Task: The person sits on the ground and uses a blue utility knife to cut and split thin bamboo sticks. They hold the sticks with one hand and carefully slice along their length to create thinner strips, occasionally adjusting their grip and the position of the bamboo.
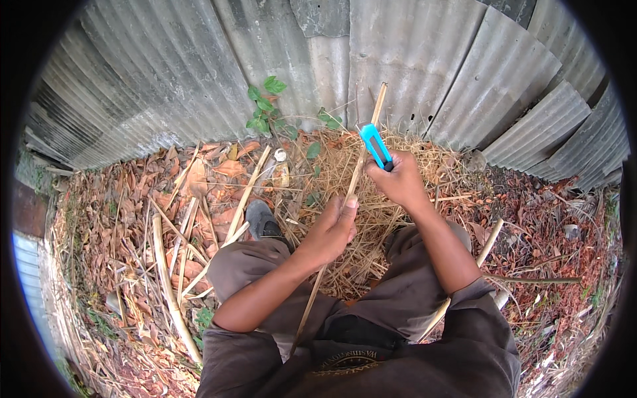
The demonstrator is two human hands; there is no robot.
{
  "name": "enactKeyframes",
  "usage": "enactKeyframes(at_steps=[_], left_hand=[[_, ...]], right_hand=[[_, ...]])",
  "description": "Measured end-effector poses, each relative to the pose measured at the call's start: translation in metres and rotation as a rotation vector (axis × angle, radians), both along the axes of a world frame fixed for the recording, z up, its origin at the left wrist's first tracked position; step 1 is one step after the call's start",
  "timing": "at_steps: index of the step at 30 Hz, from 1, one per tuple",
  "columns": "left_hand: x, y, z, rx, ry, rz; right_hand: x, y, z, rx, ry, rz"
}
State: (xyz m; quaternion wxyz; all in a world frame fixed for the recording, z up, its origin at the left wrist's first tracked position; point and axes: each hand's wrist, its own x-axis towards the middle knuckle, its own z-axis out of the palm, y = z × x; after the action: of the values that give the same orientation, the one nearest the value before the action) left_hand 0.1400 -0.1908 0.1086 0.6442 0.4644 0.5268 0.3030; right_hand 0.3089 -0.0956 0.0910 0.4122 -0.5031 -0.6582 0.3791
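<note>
My left hand (330, 232) is closed round a long, thin wooden stick (357, 176), its thumb lying along the wood. The stick slants from my lap up and away toward the metal wall, its far end pale. In my right hand (402, 180) is a bright blue utility knife (376, 146), gripped near its dark end. The knife's blue body lies against or just over the stick, beyond my left hand. Whether its blade touches the wood, I cannot tell. Pale shavings and straw (355, 265) cover the ground between my knees.
A grey corrugated metal wall (411, 60) stands close ahead. Several cut sticks (171, 285) lie among dry leaves on the left, others (491, 240) on the right. A green plant (264, 113) grows by the wall, and a grey shoe (262, 217) shows beyond my left knee.
</note>
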Motion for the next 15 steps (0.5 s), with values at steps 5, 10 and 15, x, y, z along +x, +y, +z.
enactKeyframes(at_steps=[5, 10, 15], left_hand=[[-0.008, -0.001, -0.002, -0.067, -0.068, -0.013], [-0.014, 0.0, 0.005, -0.16, -0.143, 0.009], [-0.021, 0.004, 0.014, -0.166, -0.201, 0.05]], right_hand=[[0.029, 0.024, 0.015, -0.035, 0.001, -0.236], [0.046, 0.012, 0.034, -0.329, 0.429, 0.041], [0.045, -0.003, 0.033, -0.469, 0.765, 0.325]])
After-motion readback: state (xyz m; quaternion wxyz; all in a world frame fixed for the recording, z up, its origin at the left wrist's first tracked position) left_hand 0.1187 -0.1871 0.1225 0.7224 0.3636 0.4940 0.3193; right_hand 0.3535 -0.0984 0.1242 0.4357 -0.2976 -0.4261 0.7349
